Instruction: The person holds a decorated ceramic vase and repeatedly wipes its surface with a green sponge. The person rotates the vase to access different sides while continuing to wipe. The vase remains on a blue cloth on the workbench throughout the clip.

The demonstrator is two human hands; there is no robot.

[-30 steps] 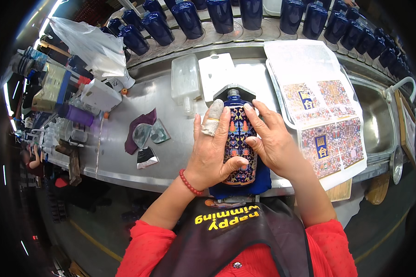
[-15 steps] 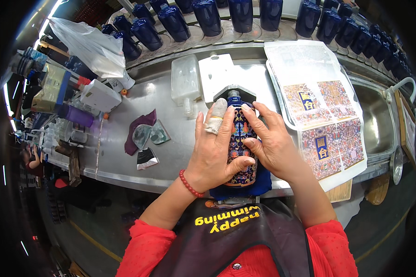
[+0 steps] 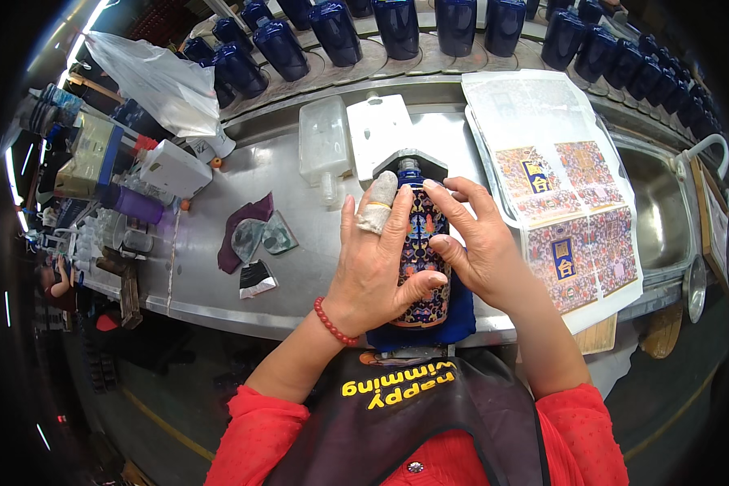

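A long steel workbench fills the middle of the view, with a curved conveyor behind it carrying a row of dark blue bottles; at least a dozen show, though the rim cuts off some, so the full count cannot be told. At the right end a steel sink is set into the bench.

Right of centre lies one large white sheet of printed labels. Four ornate coloured labels can be counted on it, two above and two below.

The blue bottle with the patterned label lies on its side on a dark blue cloth at the bench's near edge, neck pointing away from the person. It sits between both hands. The left hand lies flat along the bottle's left side, fingers stretched out, with one bandaged finger, and its thumb pressing the lower label. The right hand curls against the right side, fingertips pressing on the label near the shoulder. Both hands press the bottle rather than close around it.

Beyond the bottle's neck are one white plastic tray and one clear plastic container. To the left lie one purple rag, a crumpled plastic bag and a white box. A red bead bracelet circles the left wrist.
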